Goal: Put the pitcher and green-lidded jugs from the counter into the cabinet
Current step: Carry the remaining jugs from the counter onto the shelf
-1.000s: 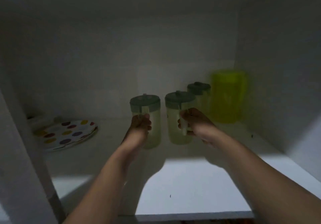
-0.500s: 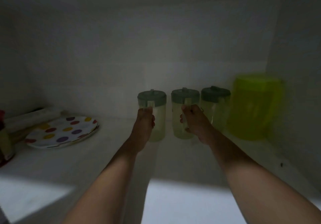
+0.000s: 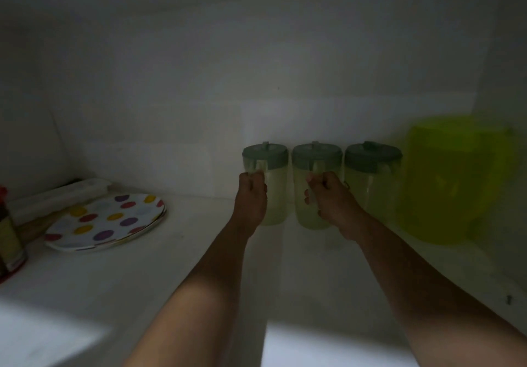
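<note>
Head view, dim white cabinet shelf (image 3: 142, 281), polka-dot plate (image 3: 105, 221) at left

a home kitchen cabinet (dim, white inside): spotted plate (image 3: 105, 221), lidded jugs (image 3: 316, 184), yellow-green pitcher (image 3: 453, 178).

White cabinet shelf (image 3: 199, 252): open between the polka-dot round plate (image 3: 105, 222) at left and three green-lidded translucent jugs (image 3: 370, 178) standing in a row against the back wall. Yellow-green translucent plastic pitcher (image 3: 453, 178) blocks the right corner. Front shelf area clear.
</note>
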